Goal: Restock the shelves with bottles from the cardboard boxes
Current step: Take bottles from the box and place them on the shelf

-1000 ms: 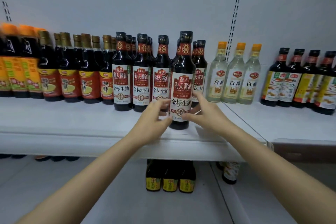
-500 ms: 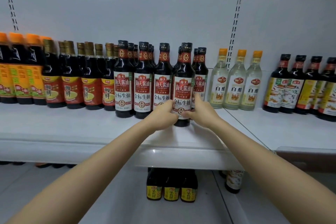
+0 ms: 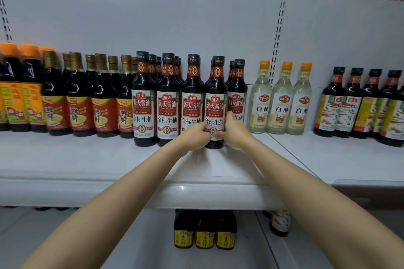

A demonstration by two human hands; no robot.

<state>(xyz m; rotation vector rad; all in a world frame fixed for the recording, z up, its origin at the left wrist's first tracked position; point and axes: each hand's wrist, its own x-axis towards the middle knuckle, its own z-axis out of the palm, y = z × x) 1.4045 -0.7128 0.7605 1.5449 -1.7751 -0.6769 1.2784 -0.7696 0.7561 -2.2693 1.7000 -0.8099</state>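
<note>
Held bottle: a dark soy sauce bottle (image 3: pixel 215 102) with a red-and-white label stands upright on the white shelf (image 3: pixel 87 159), in the front row of like bottles.
Left hand: the left hand (image 3: pixel 195 134) grips the low left side of the soy sauce bottle, fingers curled round its base.
Right hand: the right hand (image 3: pixel 235 131) holds the low right side of the same bottle, fingers wrapped behind it and thumb at the front.
Row to its left: three matching bottles (image 3: pixel 168 102) stand close beside it, labels facing out.
Behind and right: another matching bottle (image 3: pixel 237 98) stands just behind the right hand.
Further right: three clear vinegar bottles (image 3: pixel 281 100) with orange caps.
Further left: gold-capped dark bottles (image 3: pixel 79 98) with red labels.
Below: three yellow-labelled bottles (image 3: pixel 204 233) on the lower shelf (image 3: pixel 131 247).
</note>
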